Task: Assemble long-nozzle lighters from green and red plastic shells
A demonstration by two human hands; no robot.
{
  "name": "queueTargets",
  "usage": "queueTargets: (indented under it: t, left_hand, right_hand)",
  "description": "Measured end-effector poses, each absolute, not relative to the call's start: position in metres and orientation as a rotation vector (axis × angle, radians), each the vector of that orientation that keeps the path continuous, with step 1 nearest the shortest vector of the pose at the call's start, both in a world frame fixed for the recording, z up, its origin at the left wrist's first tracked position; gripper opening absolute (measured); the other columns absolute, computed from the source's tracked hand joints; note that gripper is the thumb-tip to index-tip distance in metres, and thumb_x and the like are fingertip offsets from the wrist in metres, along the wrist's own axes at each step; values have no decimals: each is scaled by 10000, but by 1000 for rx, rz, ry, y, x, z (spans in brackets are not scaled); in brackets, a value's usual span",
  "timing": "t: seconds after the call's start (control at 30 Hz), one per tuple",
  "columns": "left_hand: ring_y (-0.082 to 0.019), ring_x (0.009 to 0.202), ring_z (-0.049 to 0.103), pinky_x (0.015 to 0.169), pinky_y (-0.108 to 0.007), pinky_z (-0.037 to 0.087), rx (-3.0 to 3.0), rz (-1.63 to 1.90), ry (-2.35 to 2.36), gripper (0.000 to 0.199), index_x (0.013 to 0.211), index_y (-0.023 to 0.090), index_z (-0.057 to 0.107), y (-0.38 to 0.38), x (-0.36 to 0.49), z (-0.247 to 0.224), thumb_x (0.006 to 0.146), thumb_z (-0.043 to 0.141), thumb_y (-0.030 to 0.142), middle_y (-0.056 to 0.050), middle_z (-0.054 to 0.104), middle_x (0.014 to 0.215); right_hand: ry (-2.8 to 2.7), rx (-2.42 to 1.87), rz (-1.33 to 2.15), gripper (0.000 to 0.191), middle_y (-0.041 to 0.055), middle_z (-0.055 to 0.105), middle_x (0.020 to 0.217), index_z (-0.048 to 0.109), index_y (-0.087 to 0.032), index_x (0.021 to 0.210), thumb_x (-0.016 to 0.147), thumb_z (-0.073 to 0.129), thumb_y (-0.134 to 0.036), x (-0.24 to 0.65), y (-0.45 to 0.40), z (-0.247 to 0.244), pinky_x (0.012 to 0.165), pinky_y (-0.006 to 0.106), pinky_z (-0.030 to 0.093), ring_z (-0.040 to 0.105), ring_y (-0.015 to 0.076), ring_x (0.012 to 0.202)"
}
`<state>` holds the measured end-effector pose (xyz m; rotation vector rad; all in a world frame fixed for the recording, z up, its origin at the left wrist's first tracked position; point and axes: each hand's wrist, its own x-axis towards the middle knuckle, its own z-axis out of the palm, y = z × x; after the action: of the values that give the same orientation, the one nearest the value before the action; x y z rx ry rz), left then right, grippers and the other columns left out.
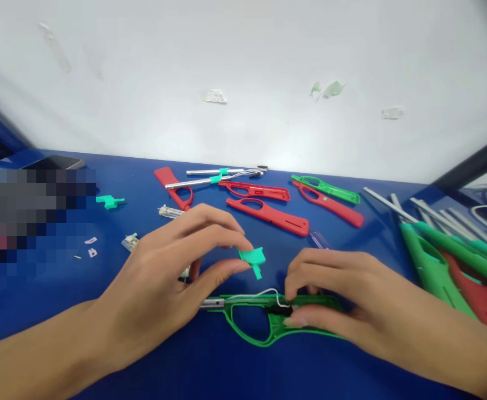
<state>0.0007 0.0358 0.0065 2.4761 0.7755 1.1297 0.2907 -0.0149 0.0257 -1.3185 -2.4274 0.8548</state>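
A small teal plastic trigger (253,256) is pinched between the thumb and forefinger of my left hand (172,261), held above the table. Below it lies an open green lighter shell half (264,340), hollow side up, with a ring-shaped trigger opening. A metal tube (212,303) sits at its left end, partly behind my left hand. From there a thin white wire (264,292) loops over to a black igniter (277,310) inside the shell. The thumb and fingers of my right hand (343,291) close on the igniter's right end, which they partly hide.
Red shell halves (268,216) and a green one (331,189) lie further back, beside metal tubes with wires (197,181). Another teal trigger (110,201) is at left, near clear fuel tanks (130,241). Finished-looking lighters (439,266) pile up at right. A white wall stands behind.
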Motion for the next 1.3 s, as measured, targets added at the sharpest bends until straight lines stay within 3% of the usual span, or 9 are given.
queueTargets:
  t: [0.07,0.23,0.43,0.67,0.93,1.07,1.2,1.3]
  left_hand:
    - [-70,816,733,648,-143,575,2476,1127,783,65,1155,265,763,36,3,6,1121,711,248,16,796,1214]
    - [-100,864,765,650,-158,578,2507,1138,765,94,1146,230,752,33,6,8,1075,774,172,18,827,1056]
    - [-134,928,782,685,-186,610,2614,1187,711,226,1308,203,754,30,1,3,1085,764,171,-48,827,1127]
    - [-126,894,779,729,-182,607,2652,1139,597,123,1180,205,803,29,-3,4,1092,740,146,-45,823,1071]
    - [-119,816,777,774,-230,599,2844,1066,617,249,1181,235,770,21,-4,7,1138,575,86,15,851,1030]
    - [-134,804,766,790,-257,598,2862,1056,577,217,1170,220,758,20,-5,5,1106,618,67,9,848,1022]
    - [-152,793,743,733,-287,565,2851,1043,568,124,1146,210,740,21,-6,6,1105,669,118,-1,828,1000]
    - [-143,806,742,675,-279,527,2885,977,562,178,1212,217,739,20,-5,7,1132,613,119,2,819,1018]
  right_hand:
    - [-2445,-1329,822,181,-70,748,1064,708,-336,1046,1103,733,-506,291,-16,25,779,293,501,726,144,895]
    - [-2478,-1225,711,292,-56,735,1026,714,-337,1021,1143,621,-586,293,-19,15,759,310,525,740,150,847]
    - [-2456,-1188,635,291,-49,747,993,714,-323,1022,1170,590,-541,288,-20,8,743,296,542,737,145,831]
    - [-2339,-1175,556,211,-13,774,1004,749,-297,1012,1146,657,-433,282,-20,13,753,260,594,756,148,847]
    - [-2269,-1174,516,199,8,768,989,738,-264,984,1134,672,-377,280,-24,15,735,264,600,743,153,816]
    - [-2259,-1147,494,207,2,760,964,725,-260,961,1137,666,-351,278,-22,15,751,250,602,745,146,813]
    - [-2247,-1138,467,184,-13,759,964,718,-262,975,1137,672,-336,278,-21,15,753,239,589,744,132,822]
    - [-2246,-1130,464,192,-9,757,963,711,-261,979,1145,657,-339,279,-21,15,770,248,594,750,137,834]
